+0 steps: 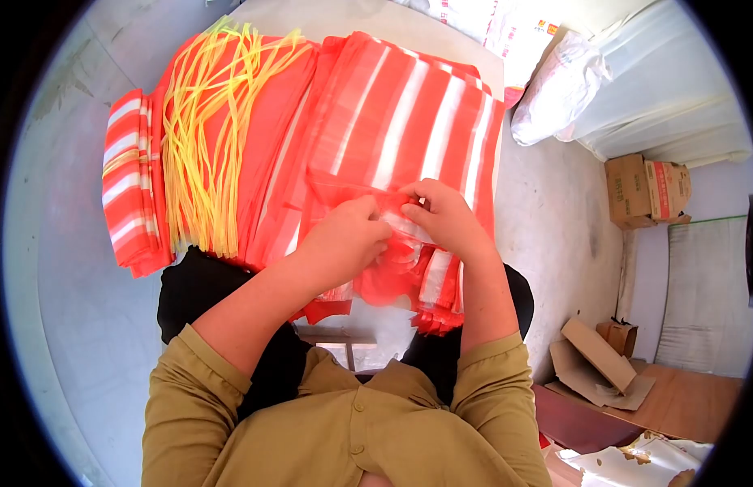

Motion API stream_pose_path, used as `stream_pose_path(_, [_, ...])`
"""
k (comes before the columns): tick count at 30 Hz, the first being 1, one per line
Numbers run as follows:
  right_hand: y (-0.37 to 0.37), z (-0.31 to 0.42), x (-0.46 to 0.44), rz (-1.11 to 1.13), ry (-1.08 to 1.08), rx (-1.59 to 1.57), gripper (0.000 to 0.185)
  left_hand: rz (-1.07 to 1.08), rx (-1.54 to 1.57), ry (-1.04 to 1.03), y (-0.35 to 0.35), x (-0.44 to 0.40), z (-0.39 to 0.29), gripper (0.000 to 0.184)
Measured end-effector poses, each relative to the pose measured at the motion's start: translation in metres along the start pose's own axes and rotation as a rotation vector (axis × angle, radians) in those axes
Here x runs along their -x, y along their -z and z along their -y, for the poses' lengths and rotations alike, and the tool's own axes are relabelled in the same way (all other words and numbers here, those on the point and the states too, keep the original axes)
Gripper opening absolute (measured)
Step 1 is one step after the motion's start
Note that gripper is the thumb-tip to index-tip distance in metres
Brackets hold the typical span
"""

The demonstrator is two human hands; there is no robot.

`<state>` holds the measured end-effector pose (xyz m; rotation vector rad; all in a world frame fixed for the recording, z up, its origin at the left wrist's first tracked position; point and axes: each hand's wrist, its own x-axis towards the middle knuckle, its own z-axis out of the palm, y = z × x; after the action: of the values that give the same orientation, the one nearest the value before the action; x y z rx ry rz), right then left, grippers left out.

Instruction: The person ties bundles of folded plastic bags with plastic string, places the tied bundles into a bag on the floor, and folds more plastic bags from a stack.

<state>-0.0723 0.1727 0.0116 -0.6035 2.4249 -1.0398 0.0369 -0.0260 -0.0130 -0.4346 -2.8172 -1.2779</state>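
Note:
A stack of red-and-white striped plastic bags [409,114] lies before me, its near edge hanging over my knees. My left hand [348,239] is closed on the thin red plastic at the near edge of the stack. Close by on the right, my right hand [449,215] pinches the same plastic between thumb and curled fingers. Yellow ribbons [218,138] lie in a loose bunch over red plastic to the left. A folded striped bundle [131,183], tied with a thin band, sits at the far left.
A white sack [559,85] stands at the upper right. Cardboard boxes [636,191] are against the right wall, and an opened carton [599,365] lies at the lower right. The pale table [311,16] shows behind the stack.

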Motion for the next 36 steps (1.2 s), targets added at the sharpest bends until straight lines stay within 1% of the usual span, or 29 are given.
stream_pose_path(1, [-0.002,0.001,0.001,-0.016,0.030,0.030,0.029,-0.005,-0.002,0.016,0.002,0.000,-0.003,0.015])
stream_pose_path(3, [-0.004,0.004,0.003,-0.047,0.091,0.089,0.029,-0.040,-0.002,-0.016,0.003,-0.001,-0.004,0.016])
stream_pose_path(6, [-0.008,0.012,0.008,-0.063,0.068,0.143,0.033,-0.125,-0.021,-0.106,-0.001,-0.003,-0.003,0.016])
stream_pose_path(10, [-0.013,0.014,0.010,-0.110,0.053,0.109,0.034,-0.282,-0.055,-0.241,-0.001,-0.015,-0.004,0.014])
stream_pose_path(13, [-0.016,0.007,0.006,-0.108,-0.001,0.063,0.033,-0.332,-0.016,-0.268,-0.009,-0.026,0.007,0.012])
stream_pose_path(15, [-0.016,0.004,0.003,-0.104,-0.026,0.038,0.030,-0.369,-0.015,-0.223,-0.015,-0.031,0.010,0.011])
stream_pose_path(16, [-0.017,-0.002,0.002,-0.112,0.008,0.002,0.028,-0.387,-0.015,-0.201,-0.017,-0.033,0.010,0.011])
stream_pose_path(18, [-0.019,-0.012,0.000,-0.128,0.076,-0.071,0.025,-0.351,-0.015,-0.095,-0.017,-0.035,0.011,0.011])
stream_pose_path(19, [-0.019,-0.013,0.001,-0.172,0.088,-0.063,0.023,-0.333,-0.016,-0.042,-0.017,-0.036,0.012,0.011])
stream_pose_path(21, [-0.018,-0.012,0.007,-0.260,0.111,-0.047,0.020,-0.339,-0.029,-0.015,-0.017,-0.037,0.012,0.011])
stream_pose_path(24, [-0.011,-0.008,0.029,-0.333,0.333,0.082,0.025,-0.343,-0.052,0.030,-0.018,-0.038,0.011,0.011])
stream_pose_path(25, [-0.013,-0.005,0.035,-0.285,0.427,0.165,0.027,-0.343,-0.060,0.045,-0.018,-0.038,0.011,0.011])
stream_pose_path(27, [-0.014,-0.001,0.046,-0.190,0.610,0.334,0.033,-0.303,-0.025,0.142,-0.015,-0.040,0.006,0.012])
stream_pose_path(28, [-0.015,0.000,0.048,-0.189,0.585,0.357,0.035,-0.282,-0.007,0.187,-0.014,-0.041,0.003,0.012])
stream_pose_path(31, [-0.019,-0.002,0.048,-0.189,0.527,0.403,0.040,-0.262,-0.059,0.162,-0.014,-0.041,0.005,0.016])
stream_pose_path(33, [-0.019,-0.012,0.048,-0.192,0.498,0.405,0.043,-0.273,-0.173,-0.058,-0.016,-0.035,0.018,0.022])
stream_pose_path(34, [-0.019,-0.015,0.047,-0.189,0.516,0.428,0.044,-0.276,-0.229,-0.170,-0.015,-0.032,0.022,0.025])
stream_pose_path(36, [-0.015,-0.018,0.043,-0.185,0.552,0.474,0.048,-0.237,-0.281,-0.191,-0.011,-0.028,0.021,0.032])
